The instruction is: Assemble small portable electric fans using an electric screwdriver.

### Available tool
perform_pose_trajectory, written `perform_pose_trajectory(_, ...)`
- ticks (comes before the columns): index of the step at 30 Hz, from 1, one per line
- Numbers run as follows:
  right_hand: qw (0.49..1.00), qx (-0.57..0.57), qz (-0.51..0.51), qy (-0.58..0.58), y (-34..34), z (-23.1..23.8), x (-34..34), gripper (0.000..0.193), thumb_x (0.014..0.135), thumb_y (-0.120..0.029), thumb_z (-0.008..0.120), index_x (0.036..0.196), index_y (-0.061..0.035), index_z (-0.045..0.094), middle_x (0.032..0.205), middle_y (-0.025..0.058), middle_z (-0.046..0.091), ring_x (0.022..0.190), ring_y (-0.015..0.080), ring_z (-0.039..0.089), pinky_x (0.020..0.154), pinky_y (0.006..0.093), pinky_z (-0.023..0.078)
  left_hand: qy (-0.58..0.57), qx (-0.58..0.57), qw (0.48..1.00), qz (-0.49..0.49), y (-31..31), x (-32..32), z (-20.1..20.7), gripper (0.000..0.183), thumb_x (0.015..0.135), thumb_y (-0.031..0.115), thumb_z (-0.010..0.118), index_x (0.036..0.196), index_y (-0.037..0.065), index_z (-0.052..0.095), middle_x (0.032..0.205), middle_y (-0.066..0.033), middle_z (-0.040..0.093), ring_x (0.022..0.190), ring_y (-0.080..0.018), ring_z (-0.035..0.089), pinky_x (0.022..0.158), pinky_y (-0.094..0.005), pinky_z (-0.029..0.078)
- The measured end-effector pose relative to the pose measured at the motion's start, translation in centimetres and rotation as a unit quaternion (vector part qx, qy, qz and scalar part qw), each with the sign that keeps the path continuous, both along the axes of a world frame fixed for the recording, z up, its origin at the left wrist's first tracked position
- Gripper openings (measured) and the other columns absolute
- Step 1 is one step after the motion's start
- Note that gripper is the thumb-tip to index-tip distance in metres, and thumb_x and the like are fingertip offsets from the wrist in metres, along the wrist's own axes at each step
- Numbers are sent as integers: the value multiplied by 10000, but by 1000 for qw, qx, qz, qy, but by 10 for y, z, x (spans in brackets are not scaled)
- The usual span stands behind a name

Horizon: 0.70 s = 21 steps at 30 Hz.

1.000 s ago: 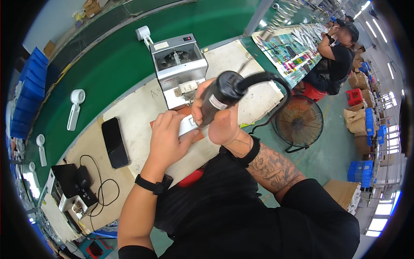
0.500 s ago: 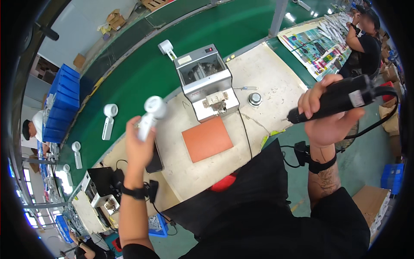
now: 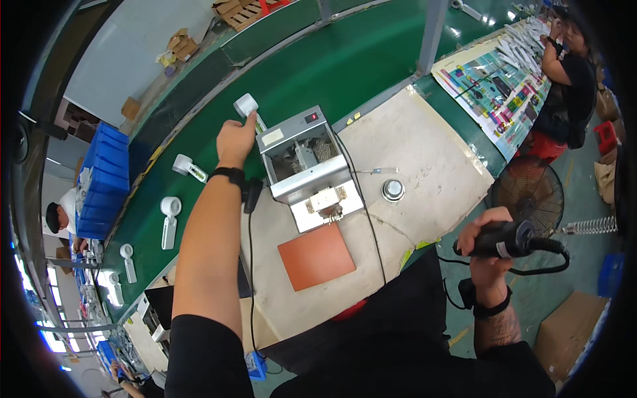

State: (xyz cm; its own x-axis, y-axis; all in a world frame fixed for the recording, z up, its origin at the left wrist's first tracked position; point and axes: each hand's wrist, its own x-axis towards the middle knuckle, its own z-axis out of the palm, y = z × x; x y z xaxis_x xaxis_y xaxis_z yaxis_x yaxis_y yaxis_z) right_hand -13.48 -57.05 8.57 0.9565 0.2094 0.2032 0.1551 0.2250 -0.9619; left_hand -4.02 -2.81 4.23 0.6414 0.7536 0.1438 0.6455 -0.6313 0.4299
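My left hand [image 3: 235, 142] reaches past the left side of a grey screw feeder machine [image 3: 308, 162]. Its fingers are closed at the handle of a white handheld fan [image 3: 246, 105] lying on the green belt; the fingertips are partly hidden. Another white fan [image 3: 190, 168], its handle showing a greenish inside, lies on the belt left of my forearm. Off the right side of the table, my right hand [image 3: 488, 242] grips a black electric screwdriver [image 3: 504, 240] with a coiled black cable. An orange-brown mat [image 3: 316, 257] lies in front of the machine.
More white fans [image 3: 169, 222] lie along the green conveyor belt [image 3: 285, 73]. A round metal knob-like piece [image 3: 393, 190] stands on the worktable [image 3: 424, 152]. Right of the table is a floor fan [image 3: 527, 192]. A co-worker [image 3: 574, 79] sits at the far right; blue crates [image 3: 106, 179] are stacked left.
My left hand has let go of the fan it held, which now lies on the belt, and moved forward to another fan. My right hand has lowered the screwdriver. The view has shifted.
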Motion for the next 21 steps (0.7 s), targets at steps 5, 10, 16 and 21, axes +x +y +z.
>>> perform_pose_trajectory(5,1000,-5,2,19,1,3,-2,1001,695,-948,674,1117,-51,532,685,25,599,625,124,577,603,270,462,52,-40,998,16,10,22,-20,632,891,583,726,1084,-18,753,1088,-252,768,1075,-408,741,940,-464,565)
perform_pose_trajectory(10,999,-8,7,33,11,-3,-7,999,685,-935,702,1120,-51,533,693,30,607,633,128,588,608,270,470,-100,-84,991,10,18,-44,-28,440,927,407,753,1072,-9,746,974,-219,771,935,-385,753,851,-467,570)
perform_pose_trajectory(16,999,15,28,8,36,-1,-5,1045,685,-935,706,1161,-25,516,726,39,597,630,125,590,583,264,464,-263,-274,911,-160,-63,-203,16,229,1016,135,720,1185,-18,697,1026,-57,734,938,-99,662,848,-260,518)
perform_pose_trajectory(21,990,82,88,-74,96,41,8,1019,828,-922,570,1263,-8,456,753,61,576,635,173,567,606,340,485,-85,-347,904,-234,-141,-307,48,321,934,43,746,1247,-9,698,1096,-88,735,974,-151,677,894,-297,517)
